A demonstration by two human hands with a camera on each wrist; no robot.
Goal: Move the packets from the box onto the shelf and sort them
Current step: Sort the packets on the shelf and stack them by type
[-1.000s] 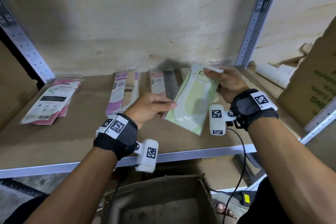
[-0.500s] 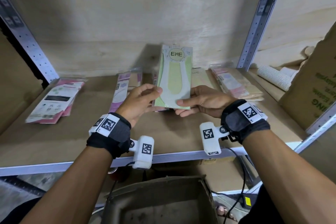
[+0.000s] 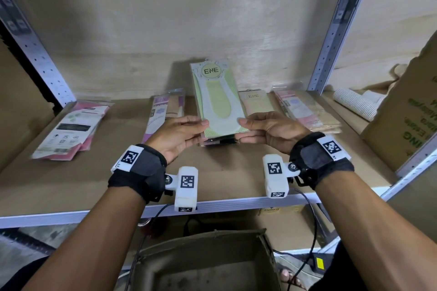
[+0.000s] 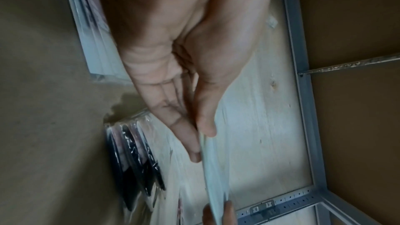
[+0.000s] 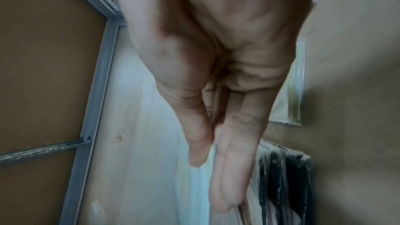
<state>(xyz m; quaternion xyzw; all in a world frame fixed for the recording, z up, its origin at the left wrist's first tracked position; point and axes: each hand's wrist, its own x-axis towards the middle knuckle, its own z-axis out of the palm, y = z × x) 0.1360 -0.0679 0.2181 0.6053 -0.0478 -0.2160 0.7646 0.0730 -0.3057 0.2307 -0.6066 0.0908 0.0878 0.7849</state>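
Item: green packet (image 3: 218,101), marked ENE, held between your hands above the shelf (image 3: 71,179). Your left hand (image 3: 176,136) pinches its lower left edge, thumb on top, fingers under; your right hand (image 3: 272,131) pinches the lower right edge likewise. Beneath your hands: a dark packet stack (image 3: 218,140) lying on the shelf. Left of your left hand: a purple packet (image 3: 157,116); farther left, pink packets (image 3: 68,130). Right of your right hand: beige packets (image 3: 307,111). Below your wrists: the box (image 3: 203,264).
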